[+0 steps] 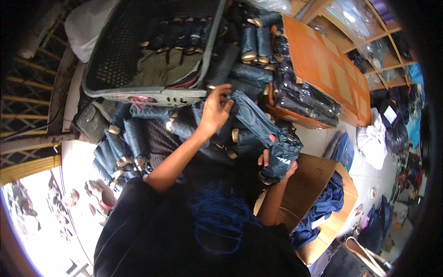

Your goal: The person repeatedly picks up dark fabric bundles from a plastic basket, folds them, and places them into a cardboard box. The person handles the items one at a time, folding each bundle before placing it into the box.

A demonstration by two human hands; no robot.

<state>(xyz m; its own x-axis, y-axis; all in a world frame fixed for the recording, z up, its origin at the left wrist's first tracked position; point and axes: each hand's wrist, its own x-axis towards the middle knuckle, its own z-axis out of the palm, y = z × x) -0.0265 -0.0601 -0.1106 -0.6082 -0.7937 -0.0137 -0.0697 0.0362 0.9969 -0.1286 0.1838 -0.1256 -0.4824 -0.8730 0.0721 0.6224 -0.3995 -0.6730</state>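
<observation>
Both hands work one dark blue folded garment (258,122) above the heap of rolled ones. The left hand (214,111) pinches its upper end with curled fingers; the right hand (277,161) grips its lower end from beneath, beside an open cardboard box (314,180).

rolled garment (258,121): dark navy blue with tan label | crate (152,46): grey, black mesh | folded cloth (161,69) in crate: olive green | cardboard box (332,69): orange | sleeves (184,231): black | floor (364,171): pale, white tiles
</observation>
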